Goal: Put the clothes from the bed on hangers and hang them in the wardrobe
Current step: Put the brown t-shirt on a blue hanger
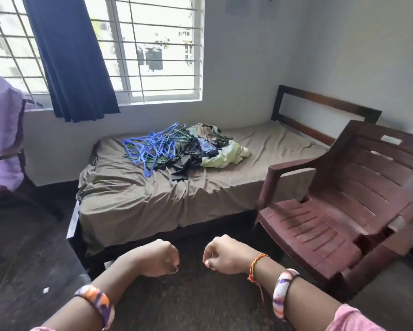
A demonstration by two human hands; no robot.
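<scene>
Both grips curled, empty: left hand (161, 258), right hand (224, 255), clothes (200, 149) w/ hangers (148, 146) on bed (129, 194)

— What is seen on the bed (279, 149)?
— A matt, creased olive cloth sheet (134, 187) is spread over a dark wooden frame. The hangers (150, 146) appear to be thin plastic (blue and green). The clothes (208, 146) are soft crumpled fabric, one dark piece slightly glossy.
— And around it?
— The chair (344, 211) is moulded brown plastic, ribbed and scuffed. A navy cloth curtain (74, 58) is hung before metal window bars (157, 60). The floor (196, 302) looks dark and speckled.
</scene>
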